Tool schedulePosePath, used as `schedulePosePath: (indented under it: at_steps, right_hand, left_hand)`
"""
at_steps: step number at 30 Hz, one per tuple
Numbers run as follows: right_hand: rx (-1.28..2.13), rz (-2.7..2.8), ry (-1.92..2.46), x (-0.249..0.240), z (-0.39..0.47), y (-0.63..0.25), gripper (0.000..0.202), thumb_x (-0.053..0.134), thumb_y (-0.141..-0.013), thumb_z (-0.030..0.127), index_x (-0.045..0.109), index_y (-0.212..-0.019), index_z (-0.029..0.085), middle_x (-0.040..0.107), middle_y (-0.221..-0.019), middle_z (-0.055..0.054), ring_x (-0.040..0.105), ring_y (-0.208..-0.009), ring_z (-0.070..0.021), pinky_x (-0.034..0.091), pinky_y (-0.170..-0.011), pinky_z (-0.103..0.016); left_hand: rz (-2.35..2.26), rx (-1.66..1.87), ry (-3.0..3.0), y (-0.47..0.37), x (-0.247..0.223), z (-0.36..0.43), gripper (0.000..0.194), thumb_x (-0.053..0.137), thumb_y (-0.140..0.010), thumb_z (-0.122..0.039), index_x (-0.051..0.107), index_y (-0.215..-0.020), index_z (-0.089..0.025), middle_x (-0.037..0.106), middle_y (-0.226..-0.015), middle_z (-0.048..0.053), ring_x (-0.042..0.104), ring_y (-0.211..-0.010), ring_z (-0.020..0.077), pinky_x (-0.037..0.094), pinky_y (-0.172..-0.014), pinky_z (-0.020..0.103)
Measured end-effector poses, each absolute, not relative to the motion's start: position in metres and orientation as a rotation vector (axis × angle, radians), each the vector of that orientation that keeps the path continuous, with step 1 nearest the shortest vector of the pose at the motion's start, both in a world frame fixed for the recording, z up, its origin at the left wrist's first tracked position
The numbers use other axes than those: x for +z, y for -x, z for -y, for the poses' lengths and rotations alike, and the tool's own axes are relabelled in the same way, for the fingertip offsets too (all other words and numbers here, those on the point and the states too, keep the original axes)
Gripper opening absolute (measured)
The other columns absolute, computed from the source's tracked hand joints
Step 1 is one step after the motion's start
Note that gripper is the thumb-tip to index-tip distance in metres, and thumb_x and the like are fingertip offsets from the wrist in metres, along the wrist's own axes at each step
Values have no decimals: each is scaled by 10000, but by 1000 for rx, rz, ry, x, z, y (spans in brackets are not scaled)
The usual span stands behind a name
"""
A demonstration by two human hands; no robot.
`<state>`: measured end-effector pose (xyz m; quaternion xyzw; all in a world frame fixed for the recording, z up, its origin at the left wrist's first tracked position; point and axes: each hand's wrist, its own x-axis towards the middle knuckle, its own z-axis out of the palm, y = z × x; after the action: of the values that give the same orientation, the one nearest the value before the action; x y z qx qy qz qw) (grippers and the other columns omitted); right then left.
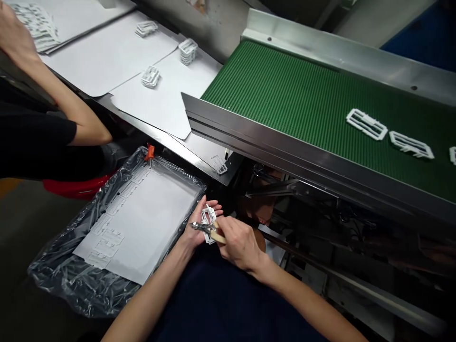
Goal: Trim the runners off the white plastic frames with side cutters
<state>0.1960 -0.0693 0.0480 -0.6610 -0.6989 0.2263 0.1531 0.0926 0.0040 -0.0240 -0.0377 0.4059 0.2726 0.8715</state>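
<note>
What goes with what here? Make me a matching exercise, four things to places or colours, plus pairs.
1. Pliers
2. Orange-handled tool
3. Conveyor belt
4. White slotted part nearest the pliers

A. Green
B. Resting on the left hand
C. At a corner of the plastic-lined bin
D. Gripped by the right hand

Pairs: 1-D; 2-C; 3-A; 4-B

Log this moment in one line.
left hand: open beneath white slotted frame | right hand: gripping pale-handled pliers | green conveyor belt: bearing similar frames
</note>
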Motion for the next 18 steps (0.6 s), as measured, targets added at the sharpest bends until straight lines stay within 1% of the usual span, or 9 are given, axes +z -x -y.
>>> schedulePosePath:
  at_steps: [2, 3, 4, 6, 8, 10, 13, 15, 18]
  right_hand:
    - [902, 1663, 1946, 47, 65, -198, 128, 464, -773, 163, 502, -890, 199, 581, -762, -16, 523, -634, -151, 395, -589, -251]
    - [1024, 1477, 1957, 46, 63, -199, 96, 479, -781, 189, 495, -874, 205, 577, -746, 1, 519, -622, -139, 398, -578, -237]
    - [1121, 1311, 1959, 43, 61, -199, 60, 501, -779, 216, 490, -838, 207, 569, -725, 14, 512, -609, -130, 401, -567, -227]
    - [1218, 1106, 1961, 34, 58, -196, 82, 547, -748, 247, 478, -749, 201, 550, -683, 25, 499, -600, -126, 402, -558, -222]
    - [1200, 1041, 1999, 24, 56, -192, 123, 580, -720, 268, 479, -723, 197, 543, -661, 26, 492, -599, -131, 400, -565, -233]
    - [1199, 1022, 2017, 14, 54, -187, 152, 591, -721, 307, 487, -739, 199, 540, -652, 26, 488, -593, -137, 392, -566, -244]
    - [1345, 942, 1910, 6, 45, -181, 185, 580, -745, 344, 466, -734, 199, 497, -627, 33, 458, -563, -129, 374, -529, -239]
    - [1391, 903, 1820, 5, 35, -176, 186, 574, -760, 343, 456, -746, 199, 465, -629, 38, 437, -564, -122, 371, -528, -233]
    - [1317, 897, 1755, 6, 12, -167, 199, 591, -759, 347, 458, -775, 200, 470, -662, 35, 442, -593, -123, 394, -562, -237]
  left_hand:
    - [-818, 581, 117, -87, -27, -5, 309, 491, -883, -379, 625, -839, -104, 667, -745, 86, 658, -670, 193, 557, -626, 309]
    - [-801, 592, 131, -84, -27, -6, 327, 479, -886, -399, 625, -861, -107, 669, -760, 88, 660, -691, 198, 558, -642, 319]
    - [-785, 606, 141, -82, -27, -6, 347, 469, -887, -421, 625, -887, -111, 671, -781, 91, 661, -715, 203, 558, -660, 329]
    - [-762, 632, 152, -80, -25, -7, 369, 467, -882, -446, 621, -925, -113, 670, -804, 96, 659, -727, 203, 558, -670, 331]
    - [-756, 661, 156, -78, -24, -9, 320, 497, -877, -405, 622, -911, -113, 661, -762, 78, 647, -662, 172, 556, -643, 300]
    - [-757, 693, 152, -76, -23, -13, 219, 536, -866, -315, 625, -864, -115, 639, -694, 46, 624, -593, 137, 551, -624, 263]
    - [-769, 738, 128, -72, -21, -26, 143, 561, -846, -249, 628, -810, -127, 629, -676, 43, 629, -621, 144, 549, -633, 253]
    - [-793, 783, 101, -68, -18, -38, 137, 583, -835, -263, 634, -858, -138, 659, -769, 66, 643, -707, 165, 549, -655, 258]
    - [-898, 837, 59, -60, -10, -52, 266, 604, -821, -355, 624, -1009, -168, 667, -960, 96, 638, -852, 202, 545, -718, 294]
